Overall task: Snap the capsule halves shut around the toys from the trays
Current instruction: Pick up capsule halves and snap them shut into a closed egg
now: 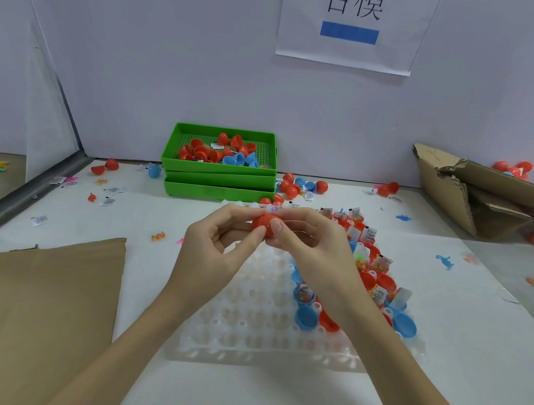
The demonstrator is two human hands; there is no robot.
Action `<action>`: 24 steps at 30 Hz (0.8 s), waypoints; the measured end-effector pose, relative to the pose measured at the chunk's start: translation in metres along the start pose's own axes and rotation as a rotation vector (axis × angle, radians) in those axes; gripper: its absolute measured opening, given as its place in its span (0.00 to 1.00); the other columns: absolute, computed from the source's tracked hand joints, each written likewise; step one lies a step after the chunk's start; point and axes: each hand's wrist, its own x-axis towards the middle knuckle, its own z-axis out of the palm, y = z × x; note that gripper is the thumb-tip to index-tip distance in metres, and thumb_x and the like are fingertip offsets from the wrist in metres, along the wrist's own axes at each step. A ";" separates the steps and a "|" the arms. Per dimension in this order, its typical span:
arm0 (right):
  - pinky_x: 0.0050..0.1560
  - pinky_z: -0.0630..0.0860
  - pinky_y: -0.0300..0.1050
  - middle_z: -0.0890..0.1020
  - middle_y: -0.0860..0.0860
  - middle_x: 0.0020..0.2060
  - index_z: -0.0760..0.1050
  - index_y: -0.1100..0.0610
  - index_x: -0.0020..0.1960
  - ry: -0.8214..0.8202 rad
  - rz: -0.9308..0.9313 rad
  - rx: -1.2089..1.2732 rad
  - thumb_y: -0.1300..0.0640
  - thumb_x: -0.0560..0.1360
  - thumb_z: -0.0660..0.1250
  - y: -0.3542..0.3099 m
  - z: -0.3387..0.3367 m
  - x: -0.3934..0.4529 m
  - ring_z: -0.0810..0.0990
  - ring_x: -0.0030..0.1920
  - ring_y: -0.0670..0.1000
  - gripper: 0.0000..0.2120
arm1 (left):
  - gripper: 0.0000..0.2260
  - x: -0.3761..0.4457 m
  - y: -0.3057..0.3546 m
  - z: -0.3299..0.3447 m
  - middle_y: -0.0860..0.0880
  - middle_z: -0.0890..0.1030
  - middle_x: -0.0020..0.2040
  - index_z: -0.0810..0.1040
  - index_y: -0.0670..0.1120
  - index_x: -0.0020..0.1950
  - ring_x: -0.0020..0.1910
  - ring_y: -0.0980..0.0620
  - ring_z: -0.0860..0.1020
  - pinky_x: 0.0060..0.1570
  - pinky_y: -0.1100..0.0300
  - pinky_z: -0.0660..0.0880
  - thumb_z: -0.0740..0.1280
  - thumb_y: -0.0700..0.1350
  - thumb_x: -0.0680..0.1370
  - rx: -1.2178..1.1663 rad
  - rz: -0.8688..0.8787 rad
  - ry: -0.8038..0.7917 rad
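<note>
Right now we see both hands up over the clear tray (264, 332), left hand (217, 246) and right hand (314, 244) pinching one red capsule (265, 223) between fingertips. Filled red and blue halves sit in the tray's right side. Green trays (218, 177) stacked behind, cardboard (30, 308) at left.

You get bright, even overhead light; soft shadows lie under the forearms on the white table (370, 397); wide-angle bending curves the edges; the whole picture is slightly soft.
</note>
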 end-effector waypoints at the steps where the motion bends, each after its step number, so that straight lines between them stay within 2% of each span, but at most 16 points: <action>1: 0.46 0.82 0.35 0.88 0.46 0.46 0.83 0.55 0.58 0.007 -0.005 0.006 0.57 0.79 0.72 0.000 0.000 0.000 0.88 0.47 0.47 0.08 | 0.12 0.000 0.000 0.000 0.51 0.87 0.54 0.84 0.46 0.60 0.53 0.50 0.86 0.53 0.64 0.81 0.73 0.35 0.79 -0.001 0.001 -0.005; 8: 0.46 0.82 0.35 0.88 0.44 0.46 0.84 0.51 0.57 0.052 -0.049 0.020 0.59 0.79 0.72 0.001 0.005 -0.003 0.87 0.48 0.46 0.08 | 0.14 0.001 0.000 -0.004 0.52 0.88 0.52 0.85 0.48 0.59 0.52 0.49 0.87 0.53 0.62 0.82 0.78 0.41 0.74 0.051 0.045 0.042; 11: 0.49 0.83 0.38 0.87 0.45 0.50 0.83 0.52 0.61 0.034 -0.103 -0.072 0.60 0.81 0.70 0.001 0.007 -0.005 0.87 0.50 0.45 0.10 | 0.16 -0.002 0.000 -0.004 0.54 0.88 0.52 0.85 0.48 0.60 0.52 0.51 0.87 0.54 0.63 0.81 0.78 0.43 0.73 0.142 0.087 0.063; 13: 0.53 0.83 0.40 0.87 0.45 0.51 0.82 0.53 0.63 0.008 -0.166 -0.180 0.58 0.80 0.71 0.000 0.011 -0.008 0.86 0.51 0.44 0.12 | 0.17 -0.003 0.001 -0.003 0.54 0.87 0.54 0.85 0.47 0.62 0.52 0.53 0.86 0.55 0.63 0.81 0.78 0.42 0.73 0.218 0.152 0.092; 15: 0.52 0.81 0.36 0.87 0.44 0.49 0.82 0.53 0.61 0.044 -0.230 -0.270 0.56 0.77 0.75 0.001 0.019 -0.012 0.86 0.49 0.42 0.13 | 0.16 -0.004 0.001 -0.001 0.50 0.86 0.54 0.85 0.44 0.61 0.53 0.52 0.85 0.55 0.60 0.82 0.78 0.39 0.73 0.301 0.252 0.100; 17: 0.51 0.82 0.36 0.87 0.45 0.47 0.82 0.54 0.59 0.139 -0.222 -0.249 0.56 0.75 0.77 0.003 0.024 -0.014 0.86 0.47 0.42 0.13 | 0.17 -0.005 0.000 0.002 0.47 0.85 0.54 0.85 0.41 0.61 0.53 0.50 0.84 0.55 0.57 0.82 0.78 0.36 0.73 0.376 0.340 0.082; 19: 0.51 0.83 0.40 0.87 0.46 0.46 0.82 0.55 0.58 0.162 -0.180 -0.175 0.57 0.76 0.77 0.002 0.025 -0.014 0.86 0.47 0.44 0.12 | 0.19 -0.006 -0.002 0.005 0.47 0.84 0.53 0.85 0.41 0.62 0.52 0.50 0.83 0.54 0.56 0.82 0.79 0.33 0.73 0.434 0.376 0.084; 24: 0.48 0.81 0.35 0.86 0.47 0.44 0.82 0.57 0.56 0.092 -0.281 -0.382 0.58 0.80 0.71 -0.001 0.022 -0.015 0.85 0.46 0.44 0.06 | 0.18 -0.008 -0.002 0.006 0.48 0.83 0.51 0.85 0.41 0.62 0.48 0.55 0.83 0.55 0.65 0.79 0.79 0.34 0.73 0.507 0.420 0.118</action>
